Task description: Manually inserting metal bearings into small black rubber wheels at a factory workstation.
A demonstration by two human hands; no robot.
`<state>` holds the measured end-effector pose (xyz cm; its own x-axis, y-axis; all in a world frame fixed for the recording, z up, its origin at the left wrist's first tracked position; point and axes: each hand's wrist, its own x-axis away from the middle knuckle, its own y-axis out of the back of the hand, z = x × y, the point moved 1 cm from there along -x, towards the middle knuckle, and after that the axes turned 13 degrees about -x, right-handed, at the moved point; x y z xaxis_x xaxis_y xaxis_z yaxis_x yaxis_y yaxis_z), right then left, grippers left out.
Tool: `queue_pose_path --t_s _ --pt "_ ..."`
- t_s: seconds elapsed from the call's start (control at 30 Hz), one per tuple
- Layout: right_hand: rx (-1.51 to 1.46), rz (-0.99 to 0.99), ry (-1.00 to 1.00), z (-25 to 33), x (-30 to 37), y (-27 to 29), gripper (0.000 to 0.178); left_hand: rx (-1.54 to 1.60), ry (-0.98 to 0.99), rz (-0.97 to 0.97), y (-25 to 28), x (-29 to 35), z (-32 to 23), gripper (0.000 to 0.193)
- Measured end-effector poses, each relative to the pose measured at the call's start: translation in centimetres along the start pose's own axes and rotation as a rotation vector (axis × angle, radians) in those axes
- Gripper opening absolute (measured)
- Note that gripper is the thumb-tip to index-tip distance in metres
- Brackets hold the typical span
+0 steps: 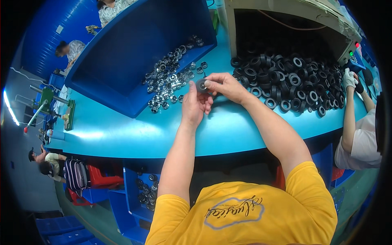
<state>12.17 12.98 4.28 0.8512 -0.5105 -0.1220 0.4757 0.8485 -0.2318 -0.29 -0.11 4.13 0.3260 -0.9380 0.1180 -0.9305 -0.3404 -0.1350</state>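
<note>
Between my two hands, above the blue-green table (159, 136), is a small black wheel (201, 86) with a metal centre. My left hand (193, 105) grips it from the left and below, thumb up along its side. From the right, my right hand (226, 86) closes on it, thumb pressed to the centre. Just left of my hands lies a heap of shiny metal hubs (169, 77), spilling from a tipped blue bin (110, 65) onto the table. To the right is a large pile of black rings (281, 79).
A pale metal housing (230, 28) stands over the black rings. At the table's left end is a green hand press (70, 115). A blue crate (130, 183) below the table edge holds several finished-looking wheels (148, 192). A co-worker's gloved hand (349, 78) is at the right; others sit at left.
</note>
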Motion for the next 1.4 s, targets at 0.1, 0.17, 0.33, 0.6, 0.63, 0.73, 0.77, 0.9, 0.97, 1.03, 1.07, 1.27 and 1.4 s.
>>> queue_pose_path --t_s 0.1,0.17,0.33,0.6,0.63,0.73,0.77,0.9,0.97,1.03,1.07,1.27,1.4 --pt "-0.025 0.028 -0.051 0.4 0.2 0.0 0.043 0.002 -0.004 -0.007 -0.1 0.1 -0.2 0.085" --pt "-0.052 0.038 -0.083 0.3 0.2 0.2 0.043 0.006 -0.007 -0.003 -0.1 0.1 -0.3 0.085" --pt "-0.017 0.018 -0.080 0.2 0.1 0.1 0.042 -0.047 -0.001 -0.068 0.3 0.0 0.0 0.077" --pt "0.027 0.031 -0.075 0.0 -0.1 0.2 0.033 -0.119 -0.200 -0.304 -0.3 -0.1 0.1 0.038" --pt "0.035 0.034 -0.062 -0.2 -0.1 0.3 0.033 -0.168 -0.220 -0.314 -0.2 -0.1 0.2 0.035" --pt "0.046 0.047 -0.071 -0.3 0.1 0.2 0.033 -0.235 -0.263 -0.347 0.0 -0.1 0.6 0.030" --pt "0.047 0.053 -0.080 -0.2 0.0 0.1 0.033 -0.246 -0.277 -0.361 0.0 -0.1 0.5 0.029" --pt "-0.045 0.020 -0.163 -0.2 0.0 -0.6 0.037 -0.183 -0.262 -0.407 -0.4 0.1 0.5 0.029" --pt "-0.062 -0.002 -0.165 -0.6 0.0 -0.4 0.038 -0.187 -0.275 -0.371 -0.3 0.0 0.6 0.031" --pt "-0.124 -0.041 -0.183 -1.2 -0.2 0.0 0.040 -0.208 -0.274 -0.323 -0.3 0.0 0.6 0.033" --pt "-0.153 -0.064 -0.190 -0.9 -0.2 0.1 0.041 -0.218 -0.275 -0.295 -0.4 0.0 0.7 0.034" --pt "0.086 -0.217 -0.239 1.6 -0.1 -1.2 0.043 -0.423 -0.217 -0.340 -0.5 0.4 0.5 0.035" --pt "0.197 -0.130 -0.095 0.1 -0.5 -0.5 0.050 -0.392 -0.236 -0.344 0.2 -1.0 1.4 0.031"
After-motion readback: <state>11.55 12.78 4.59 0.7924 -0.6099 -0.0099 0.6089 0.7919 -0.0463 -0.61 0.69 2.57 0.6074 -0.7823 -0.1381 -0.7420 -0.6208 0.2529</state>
